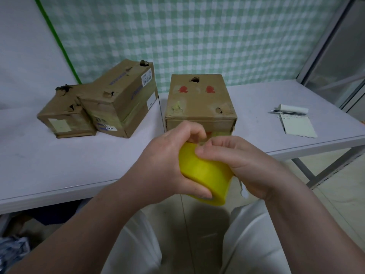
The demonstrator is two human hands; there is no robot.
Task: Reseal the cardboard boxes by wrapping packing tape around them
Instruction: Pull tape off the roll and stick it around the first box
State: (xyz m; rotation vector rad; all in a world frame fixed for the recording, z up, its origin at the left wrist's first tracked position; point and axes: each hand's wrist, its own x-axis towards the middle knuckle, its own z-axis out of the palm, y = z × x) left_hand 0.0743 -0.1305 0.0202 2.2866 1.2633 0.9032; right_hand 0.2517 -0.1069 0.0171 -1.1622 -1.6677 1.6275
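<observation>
- A roll of yellow packing tape [205, 175] is held in both hands just off the near edge of a pale table [59, 165]. It sits at 6 o'clock from an upright cardboard box [199, 99].
- The left hand [167, 161] grips the roll, with its fingers curled over the far rim and its thumb clamped under the near rim.
- The right hand [243, 165] rests on top of the roll. Its fingers [209, 153] are bent and pressed together on the tape face, seemingly picking for the loose end.
- The roll is a wide, smooth, glossy cylinder. It looks light and stiff, and is probably best held by the rims or core, as the outer face looks slick.
- The upright cardboard box is matte, worn and brown, with punched holes, red marks and old tape residue. It likely dents easily, so edges and corners are the safer places to hold it.
- At 9 to 10 o'clock from it, a larger box [122, 99] leans against a smaller box [65, 113]. Both are torn and banded with yellowish tape.
- At 3 o'clock lie a notepad [298, 125] and a pen [288, 112].
</observation>
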